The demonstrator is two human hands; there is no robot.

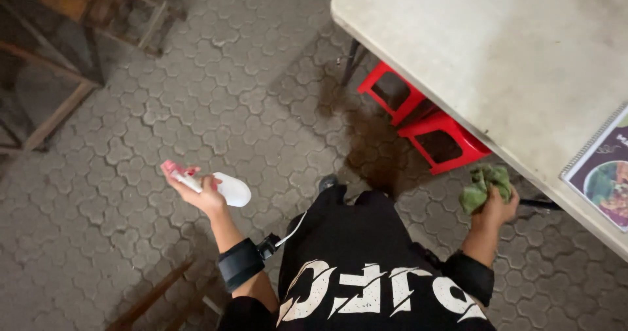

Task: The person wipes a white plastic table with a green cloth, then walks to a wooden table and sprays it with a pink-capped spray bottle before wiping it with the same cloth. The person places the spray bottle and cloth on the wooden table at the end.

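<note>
Left hand (204, 197) gripping white spray bottle (226, 188), right hand (495, 207) clutching green cloth (483, 186), beside table (484, 56)

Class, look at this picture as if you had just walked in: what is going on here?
A person stands on a paved floor beside a pale table. Their left hand holds a white spray bottle with a pink trigger, out to the side and away from the table. Their right hand grips a crumpled green cloth just off the table's near edge, not touching the top. Red stools sit tucked under the table, and a spiral-bound picture menu lies on its right end.
</note>
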